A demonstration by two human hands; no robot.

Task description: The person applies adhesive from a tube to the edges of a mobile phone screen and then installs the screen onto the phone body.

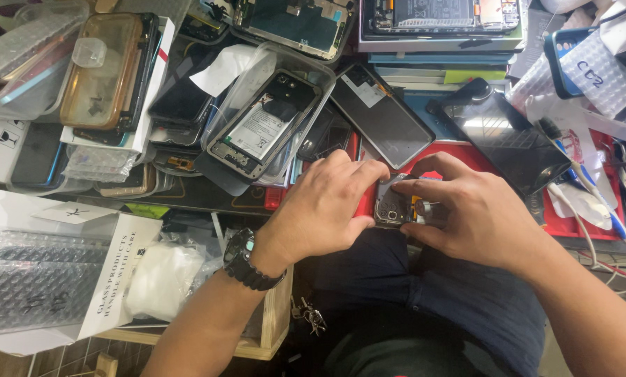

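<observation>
Hands, left (325, 206) and right (472, 213), pinched a small grey opened phone frame (395, 206) between fingertips. They hid most of it. Beyond it lay a red mat (578, 225), half buried.

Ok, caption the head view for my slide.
Both hands, left and right, grip a phone part over a cluttered bench.

Glossy glass phone panel (512, 143), matt plastic tray (306, 63)

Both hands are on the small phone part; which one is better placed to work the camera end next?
Probably the right hand: its fingertips pinch right beside the camera end of the phone part. The left hand covers the part's other side, steadying it.
</observation>
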